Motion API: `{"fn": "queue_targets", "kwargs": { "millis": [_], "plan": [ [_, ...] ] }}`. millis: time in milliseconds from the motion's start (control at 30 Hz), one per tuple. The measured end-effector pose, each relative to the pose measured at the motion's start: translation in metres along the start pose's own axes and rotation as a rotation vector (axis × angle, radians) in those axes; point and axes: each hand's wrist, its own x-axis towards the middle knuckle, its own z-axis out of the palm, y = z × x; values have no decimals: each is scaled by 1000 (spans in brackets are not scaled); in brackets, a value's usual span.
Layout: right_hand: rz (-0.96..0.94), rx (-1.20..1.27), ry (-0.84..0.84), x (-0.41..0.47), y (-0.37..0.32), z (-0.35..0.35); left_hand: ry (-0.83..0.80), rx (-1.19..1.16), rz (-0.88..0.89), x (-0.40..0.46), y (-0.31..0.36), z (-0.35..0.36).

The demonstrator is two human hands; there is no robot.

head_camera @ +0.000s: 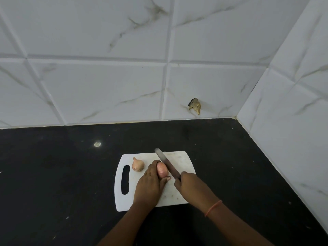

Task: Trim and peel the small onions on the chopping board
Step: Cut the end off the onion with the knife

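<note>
Head view: looks down over both forearms at a small job on a dark worktop (pixel 53 174).
Right wrist: an orange band (pixel 213 207) sits on it, nearest the camera.
Right hand (pixel 190 185): its grip is closed round the handle of a knife (pixel 167 163), with the blade angled up and to the left so that it lies against the right-hand side of the held onion, probably to take off that end.
Left hand (pixel 150 183): its grip is closed on a pinkish small onion (pixel 162 170), fingers over the far side and thumb on the near side, which likely pins it to the board and keeps the fingertips behind the blade.
Chopping board (pixel 182 162): white, with a handle slot at its left end; it lies flat on the worktop and carries both onions.
Second onion (pixel 138 165): tan, skin and pointed tip intact, it lies apart to the left of the held one, clear of the knife, apparently waiting its turn.
Step, as I judge it: trimming the first onion; peeling is not yet done on either.
Wall (pixel 106 86): marbled white tiles, meeting a side wall at the right corner.
Wall mark (pixel 195 105): a brownish scrap or chip low on the tiles; I cannot tell which.
</note>
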Motion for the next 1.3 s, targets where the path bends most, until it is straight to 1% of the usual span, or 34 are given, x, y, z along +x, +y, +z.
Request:
{"fn": "queue_targets", "kwargs": {
  "millis": [133,300,633,867,967,1133,1233,1300],
  "plan": [
    [-41,22,29,8,-6,-1,10,-15,1,0,4,-3],
    [-14,1,58,1,3,11,9,-29,0,0,4,-3],
    [-25,14,128,2,2,27,-4,6,8,-2,9,-6],
    [36,61,134,7,1,50,26,-29,-14,-3,5,-1],
    [46,48,175,6,1,54,29,-77,-43,-4,6,-2],
    [57,33,188,7,-2,57,59,-235,-115,-6,7,-7],
    [51,70,189,5,2,54,67,-314,-106,-7,6,-9],
    [84,123,221,3,8,53,70,-359,-77,-8,6,-12]
  ]
}}
